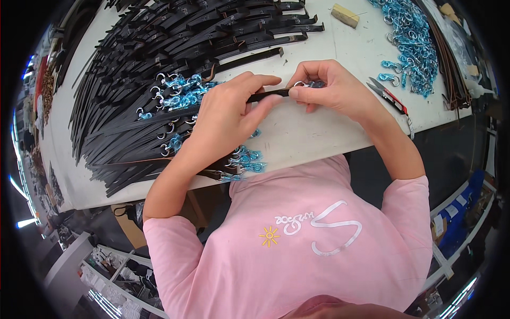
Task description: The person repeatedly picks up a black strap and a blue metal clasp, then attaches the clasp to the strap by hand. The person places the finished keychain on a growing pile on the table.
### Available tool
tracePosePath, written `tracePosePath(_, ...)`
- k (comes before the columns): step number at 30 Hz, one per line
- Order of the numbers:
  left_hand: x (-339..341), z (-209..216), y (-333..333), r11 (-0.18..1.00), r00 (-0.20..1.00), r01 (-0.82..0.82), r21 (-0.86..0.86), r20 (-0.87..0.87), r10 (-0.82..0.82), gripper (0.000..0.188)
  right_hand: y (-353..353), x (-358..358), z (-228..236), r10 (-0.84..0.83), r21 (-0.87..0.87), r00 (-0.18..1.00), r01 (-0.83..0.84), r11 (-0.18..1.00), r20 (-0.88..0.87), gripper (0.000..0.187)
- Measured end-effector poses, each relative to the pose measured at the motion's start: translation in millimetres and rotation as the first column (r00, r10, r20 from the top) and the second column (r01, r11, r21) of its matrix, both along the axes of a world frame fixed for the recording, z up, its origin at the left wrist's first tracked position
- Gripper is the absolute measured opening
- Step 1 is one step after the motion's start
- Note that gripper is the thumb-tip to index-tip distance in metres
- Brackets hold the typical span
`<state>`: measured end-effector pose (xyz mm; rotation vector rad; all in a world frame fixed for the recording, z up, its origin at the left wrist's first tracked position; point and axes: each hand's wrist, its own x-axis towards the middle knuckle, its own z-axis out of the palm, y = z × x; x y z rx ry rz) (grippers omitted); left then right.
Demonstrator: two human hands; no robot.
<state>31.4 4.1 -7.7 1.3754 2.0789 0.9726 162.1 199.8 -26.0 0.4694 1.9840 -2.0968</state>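
At a white worktable (313,133), the left hand (228,114) pinches a black strap (268,95) while the right hand (326,85) grips its metal ring (300,84); black straps (175,48) are heaped far left, snips (388,95) lie right.

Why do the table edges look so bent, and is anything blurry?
Head view: the fisheye lens bows the table edge and darkens the corners; light is even with soft shadows; both hands, left and right, and the strap are sharp; things near the rim look squeezed and smeared.

White labels (445,218) on blue bins, right
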Motion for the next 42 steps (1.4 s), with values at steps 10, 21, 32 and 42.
tracePosePath(10,-12,-2,-2,0.993,0.956,0.042,-0.111,0.292,-0.007,0.020,1,-3,-4,0.006,0.026,1.000,-0.006,1.000,-0.008,0.025)
tracePosePath(21,-12,-7,-3,0.996,0.968,0.035,-0.086,0.251,-0.012,0.020,1,-2,-4,0.036,0.057,0.999,-0.034,0.998,-0.038,0.027)
tracePosePath(32,-11,-11,-3,0.999,0.986,0.047,-0.019,0.160,-0.043,0.017,-4,0,-5,0.015,0.167,0.998,-0.005,0.986,-0.058,0.024)
tracePosePath(42,-11,-5,3,0.987,0.957,0.042,-0.156,0.289,0.005,0.019,-5,-1,-8,-0.014,0.165,0.999,0.021,0.986,-0.045,0.026)
